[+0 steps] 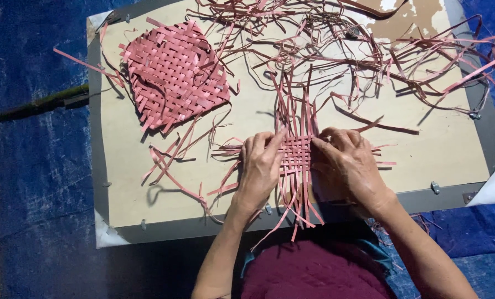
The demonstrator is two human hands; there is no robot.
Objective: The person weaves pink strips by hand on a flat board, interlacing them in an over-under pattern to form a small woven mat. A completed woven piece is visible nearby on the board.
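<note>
A small woven patch of pink strips [295, 150] lies near the front edge of a pale board [424, 149], its loose ends fanning out toward me and away. My left hand [260, 169] presses on the patch's left side, fingers bent over the crossing strips. Pinching the strips at the patch's right edge is my right hand [350, 166]. A larger finished woven pink mat [175, 72] rests at the board's back left.
A tangled heap of loose pink strips [369, 44] covers the board's back and right. The board has a grey frame [98, 166] and sits on a blue tarp [31, 166]. A dark stick [37, 105] lies at the left.
</note>
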